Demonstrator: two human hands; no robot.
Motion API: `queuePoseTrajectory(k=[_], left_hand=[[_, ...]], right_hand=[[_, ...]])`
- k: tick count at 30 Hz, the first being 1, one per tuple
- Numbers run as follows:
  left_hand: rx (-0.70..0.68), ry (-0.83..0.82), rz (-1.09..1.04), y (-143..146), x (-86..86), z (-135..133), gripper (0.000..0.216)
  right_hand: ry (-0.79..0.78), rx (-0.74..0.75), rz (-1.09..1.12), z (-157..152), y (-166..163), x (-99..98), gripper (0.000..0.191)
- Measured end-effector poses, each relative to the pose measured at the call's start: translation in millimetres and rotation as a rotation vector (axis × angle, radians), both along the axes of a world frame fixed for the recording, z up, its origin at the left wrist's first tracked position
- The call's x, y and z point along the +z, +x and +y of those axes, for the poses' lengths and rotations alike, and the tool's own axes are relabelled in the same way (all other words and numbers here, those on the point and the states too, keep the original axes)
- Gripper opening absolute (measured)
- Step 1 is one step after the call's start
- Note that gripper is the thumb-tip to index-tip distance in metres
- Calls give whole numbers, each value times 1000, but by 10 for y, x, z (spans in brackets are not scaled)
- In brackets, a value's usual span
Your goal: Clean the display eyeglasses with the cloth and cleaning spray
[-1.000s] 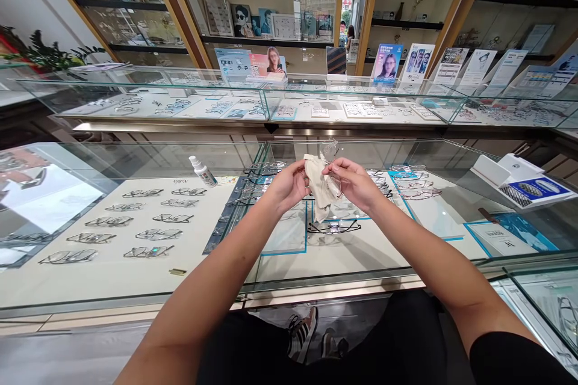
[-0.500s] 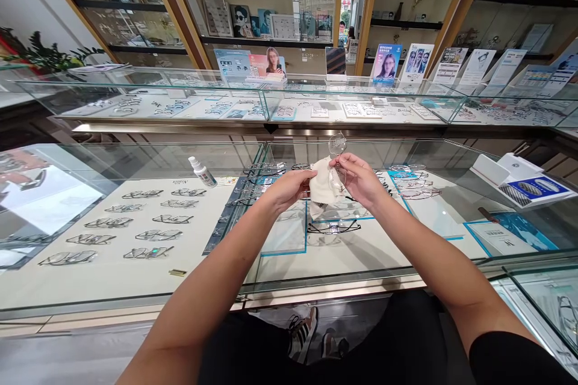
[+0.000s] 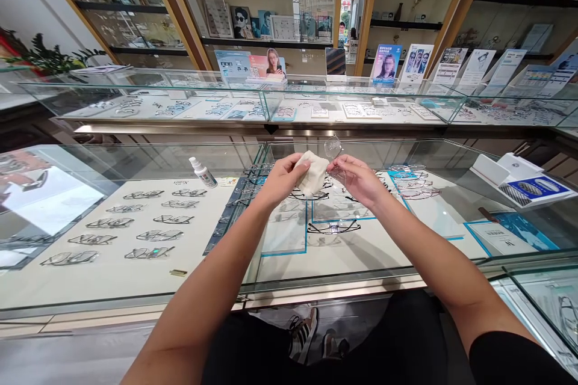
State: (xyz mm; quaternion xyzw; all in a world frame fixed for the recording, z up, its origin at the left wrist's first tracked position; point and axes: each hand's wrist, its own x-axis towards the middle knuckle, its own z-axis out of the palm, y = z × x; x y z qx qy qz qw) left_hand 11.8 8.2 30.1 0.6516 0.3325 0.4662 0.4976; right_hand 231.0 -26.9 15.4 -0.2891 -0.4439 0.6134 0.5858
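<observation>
A cream cleaning cloth (image 3: 313,175) is pinched in my left hand (image 3: 285,177), its thumb lying over the fabric. My right hand (image 3: 357,177) grips a pair of thin-rimmed glasses (image 3: 333,147) with the fingertips. One round lens stands up above those fingers, and the rest of the frame is partly hidden by the hand. The cloth's edge is close to the right fingertips; whether it touches the glasses I cannot tell. Both hands are held over the glass display counter (image 3: 289,286).
On the counter's left side stands a white spray bottle (image 3: 203,172). Several eyeglasses (image 3: 334,227) lie in the case under the glass. At the right is an open white and blue box (image 3: 524,180). A second glass showcase (image 3: 271,126) runs behind, with upright advertising cards (image 3: 386,64) on it.
My left hand has drawn the cloth left and slightly up, off the lower part of the glasses. The glasses have shifted a little left in my right hand.
</observation>
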Motion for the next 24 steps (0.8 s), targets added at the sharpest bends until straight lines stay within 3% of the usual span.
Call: queuePoseTrajectory(k=[5, 11, 16, 19, 21, 24], left_hand=[[-27, 218, 86, -52, 54, 6, 32], [3, 284, 50, -29, 30, -107, 29], [165, 482, 147, 4, 11, -123, 21], [398, 653, 208, 27, -1, -122, 25], [501, 621, 229, 43, -14, -144, 37], [428, 451, 271, 61, -31, -190, 43]], right_hand=[[10, 66, -90, -14, -18, -15, 31], [1, 160, -145, -51, -65, -28, 35], [15, 212, -201, -86, -103, -47, 36], [21, 200, -214, -96, -119, -54, 38], [21, 188, -203, -100, -128, -53, 38], [35, 175, -189, -107, -136, -42, 38]])
